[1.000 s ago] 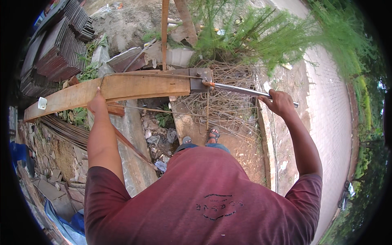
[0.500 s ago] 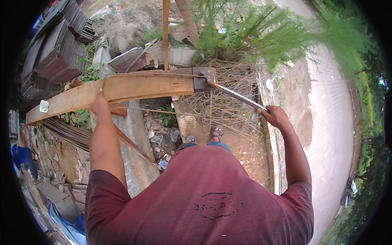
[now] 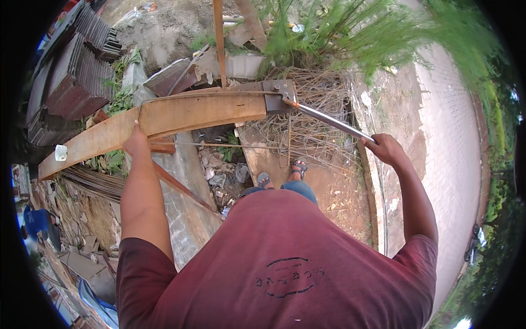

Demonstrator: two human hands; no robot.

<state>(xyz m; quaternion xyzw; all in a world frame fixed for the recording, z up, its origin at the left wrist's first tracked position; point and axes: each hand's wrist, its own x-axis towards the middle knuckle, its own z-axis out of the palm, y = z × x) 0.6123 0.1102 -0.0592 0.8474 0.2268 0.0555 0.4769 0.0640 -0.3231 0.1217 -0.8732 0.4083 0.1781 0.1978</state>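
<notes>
A long wooden beam (image 3: 203,114) lies across in front of me, with a dark metal plate (image 3: 276,98) with short pegs at its right end. A thin metal rod (image 3: 219,94) runs along the beam's far side to the pegs and bends toward me near my left hand. My left hand (image 3: 137,141) closes around the rod at the beam's near edge, its index finger lying up over the wood. With my right hand (image 3: 387,148) I grip the end of a silvery steel bar (image 3: 337,123), whose orange-brown tip meets the plate by the pegs.
Tangled bent rods (image 3: 323,109) cover the ground beyond my feet. Stacked roof tiles (image 3: 76,77) stand at the far left, above a bundle of straight rods (image 3: 93,183). A rubble-filled ditch (image 3: 219,170) lies under the beam. A leafy green bush (image 3: 350,38) spreads at the far right.
The steel bar's handle end and my right hand have shifted slightly right in the picture. The beam and plate also appear a little farther right as the view moves. Both hands keep their hold.
</notes>
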